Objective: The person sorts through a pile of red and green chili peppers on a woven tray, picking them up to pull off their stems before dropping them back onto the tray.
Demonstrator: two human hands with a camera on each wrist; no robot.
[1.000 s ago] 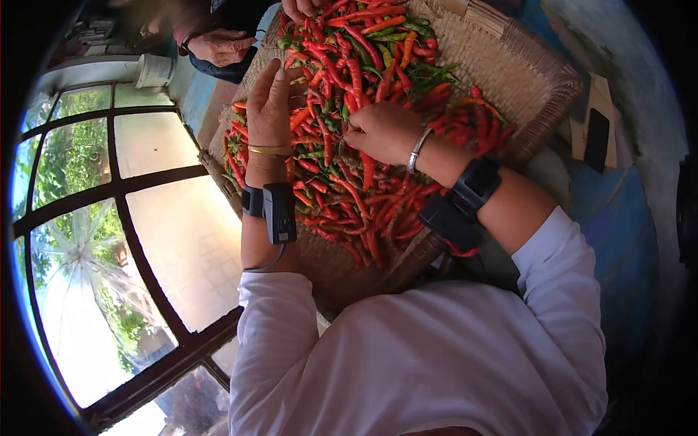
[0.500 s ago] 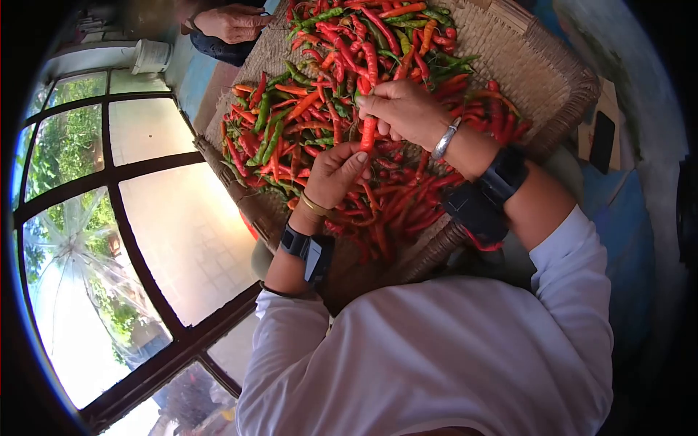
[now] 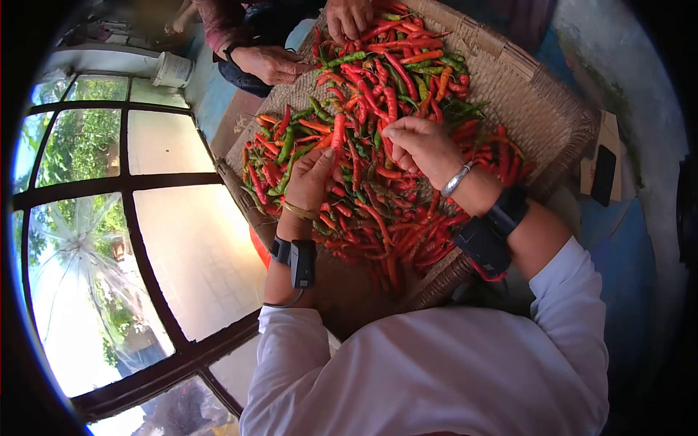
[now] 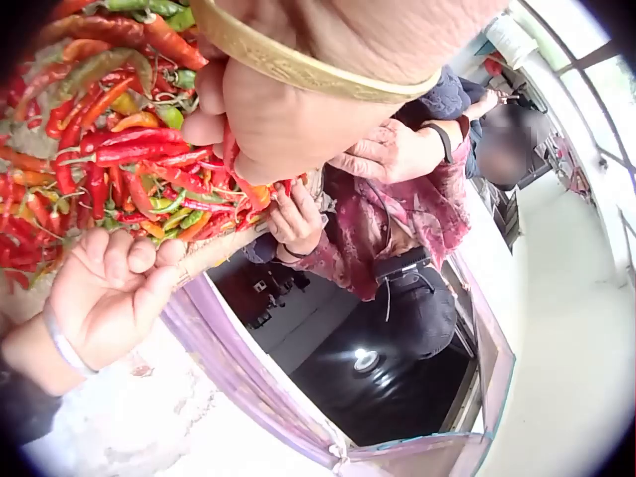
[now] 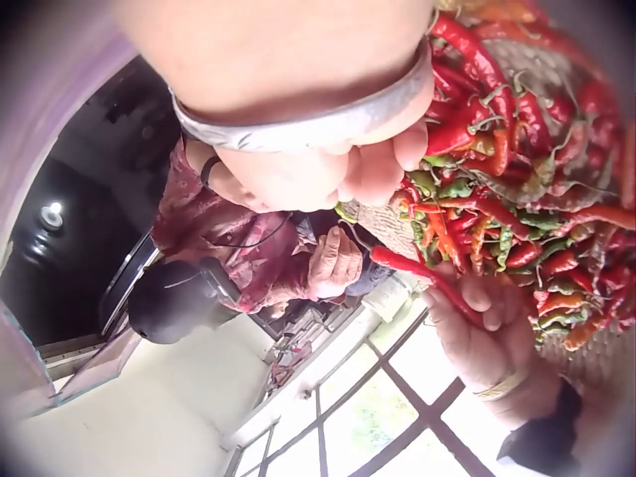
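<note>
My left hand (image 3: 309, 178) holds a long red chilli (image 3: 338, 134) upright between thumb and fingers. The right wrist view shows that chilli (image 5: 427, 278) rising out of my left hand (image 5: 487, 343). To its right, over the heap of red, orange and green chillies (image 3: 378, 211), is my right hand (image 3: 430, 151). Its fingers are loosely bent, with nothing visible in them; the left wrist view shows this right hand (image 4: 114, 288) from the palm side, apart from the left one.
The chillies lie on a woven tray (image 3: 509, 80) with a raised rim. Another person's hands (image 3: 273, 64) are at its far edge. A phone (image 3: 603, 174) lies on a board at the right. A paned window (image 3: 196, 247) stands at the left, a white bucket (image 3: 173, 70) beyond it.
My hands, close together on a red chilli half a second ago, have moved apart, the left keeping a chilli. The other person's hands are more in view.
</note>
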